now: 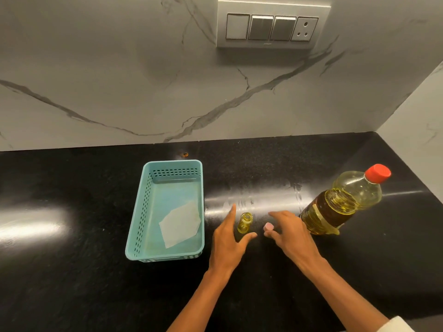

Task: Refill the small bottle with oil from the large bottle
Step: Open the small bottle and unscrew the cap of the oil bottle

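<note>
A small glass bottle (245, 223) with yellow oil stands uncapped on the black counter, mouth open upward. My left hand (227, 240) is spread around its left side, thumb and forefinger apart, not gripping it. A small pink cap (268, 226) sits just right of the bottle, at the fingertips of my right hand (291, 233); whether the fingers pinch it I cannot tell. The large oil bottle (340, 203) with a red cap (377, 173) stands at the right, closed, about half full, with a dark label.
A teal plastic basket (143, 212) holding a folded white paper (180, 224) sits left of my hands. The marble wall with a switch panel (272, 26) rises behind the black counter (72, 271). A side wall closes the right.
</note>
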Action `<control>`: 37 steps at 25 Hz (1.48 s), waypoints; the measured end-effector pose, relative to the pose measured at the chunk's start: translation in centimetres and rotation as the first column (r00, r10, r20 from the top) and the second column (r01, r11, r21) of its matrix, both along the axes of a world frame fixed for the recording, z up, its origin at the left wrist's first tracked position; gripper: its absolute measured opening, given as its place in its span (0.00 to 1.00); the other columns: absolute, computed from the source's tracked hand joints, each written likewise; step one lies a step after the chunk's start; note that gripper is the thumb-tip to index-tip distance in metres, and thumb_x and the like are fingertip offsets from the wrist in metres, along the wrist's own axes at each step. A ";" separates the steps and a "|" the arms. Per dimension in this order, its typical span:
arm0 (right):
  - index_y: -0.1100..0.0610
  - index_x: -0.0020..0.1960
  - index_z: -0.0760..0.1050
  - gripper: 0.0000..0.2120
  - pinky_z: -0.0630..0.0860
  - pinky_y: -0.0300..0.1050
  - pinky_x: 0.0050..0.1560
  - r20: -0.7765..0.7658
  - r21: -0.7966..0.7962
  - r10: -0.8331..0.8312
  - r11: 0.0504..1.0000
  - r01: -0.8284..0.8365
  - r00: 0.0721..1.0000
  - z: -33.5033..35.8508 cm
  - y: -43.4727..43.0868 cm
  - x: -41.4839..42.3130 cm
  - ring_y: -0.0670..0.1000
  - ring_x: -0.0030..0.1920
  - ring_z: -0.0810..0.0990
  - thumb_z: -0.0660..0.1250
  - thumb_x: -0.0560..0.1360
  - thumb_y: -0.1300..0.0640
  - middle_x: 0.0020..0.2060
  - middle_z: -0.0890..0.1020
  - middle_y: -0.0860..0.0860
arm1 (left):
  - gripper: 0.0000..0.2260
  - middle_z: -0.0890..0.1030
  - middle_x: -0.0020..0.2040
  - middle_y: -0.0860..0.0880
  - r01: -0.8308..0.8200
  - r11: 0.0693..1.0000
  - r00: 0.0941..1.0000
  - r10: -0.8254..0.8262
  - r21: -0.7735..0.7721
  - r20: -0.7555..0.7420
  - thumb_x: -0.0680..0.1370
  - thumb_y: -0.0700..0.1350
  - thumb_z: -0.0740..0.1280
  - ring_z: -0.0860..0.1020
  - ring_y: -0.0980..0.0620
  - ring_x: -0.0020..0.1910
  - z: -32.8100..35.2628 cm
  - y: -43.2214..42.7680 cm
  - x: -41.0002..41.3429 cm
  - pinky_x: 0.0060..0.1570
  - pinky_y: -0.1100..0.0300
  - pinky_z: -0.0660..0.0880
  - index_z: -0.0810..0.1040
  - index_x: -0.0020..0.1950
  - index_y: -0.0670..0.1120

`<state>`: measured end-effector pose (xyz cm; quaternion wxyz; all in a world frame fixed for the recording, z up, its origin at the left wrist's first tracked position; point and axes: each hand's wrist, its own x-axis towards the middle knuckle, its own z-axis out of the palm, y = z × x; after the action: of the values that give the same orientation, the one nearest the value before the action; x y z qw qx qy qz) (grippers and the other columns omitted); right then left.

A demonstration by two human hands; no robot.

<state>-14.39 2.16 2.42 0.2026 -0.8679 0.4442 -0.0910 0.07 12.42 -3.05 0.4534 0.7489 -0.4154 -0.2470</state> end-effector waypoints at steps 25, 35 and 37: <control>0.58 0.45 0.86 0.17 0.75 0.28 0.34 0.040 -0.298 0.501 0.832 -0.469 0.864 18.7 -14.4 -12.5 0.45 0.33 0.80 0.69 0.69 0.45 0.36 0.84 0.50 | 0.28 0.84 0.58 0.55 0.078 0.959 0.961 -0.146 -0.273 -0.235 0.66 0.50 0.81 0.81 0.61 0.59 12.0 -13.8 -13.9 0.62 0.57 0.78 0.79 0.64 0.50; 0.60 0.46 0.84 0.19 0.79 0.38 0.35 -0.108 -0.336 0.673 0.668 -0.664 0.732 18.2 -15.9 -12.9 0.48 0.36 0.81 0.62 0.74 0.47 0.40 0.83 0.55 | 0.30 0.83 0.61 0.50 0.054 0.962 0.978 -0.106 -0.269 -0.182 0.69 0.51 0.80 0.81 0.59 0.61 11.6 -14.2 -14.7 0.63 0.55 0.78 0.77 0.68 0.45; 0.60 0.47 0.84 0.15 0.81 0.41 0.37 -0.143 -0.322 0.691 0.644 -0.694 0.708 18.2 -15.9 -12.9 0.50 0.39 0.82 0.65 0.75 0.50 0.43 0.83 0.56 | 0.29 0.83 0.61 0.52 0.056 0.963 0.978 -0.107 -0.264 -0.180 0.69 0.50 0.80 0.81 0.60 0.60 11.7 -14.1 -14.6 0.62 0.58 0.78 0.78 0.67 0.47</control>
<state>-27.29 -13.73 20.65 0.0614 -0.9932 0.0557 -0.0817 -14.54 -1.68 8.62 0.5742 0.6385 -0.4287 -0.2806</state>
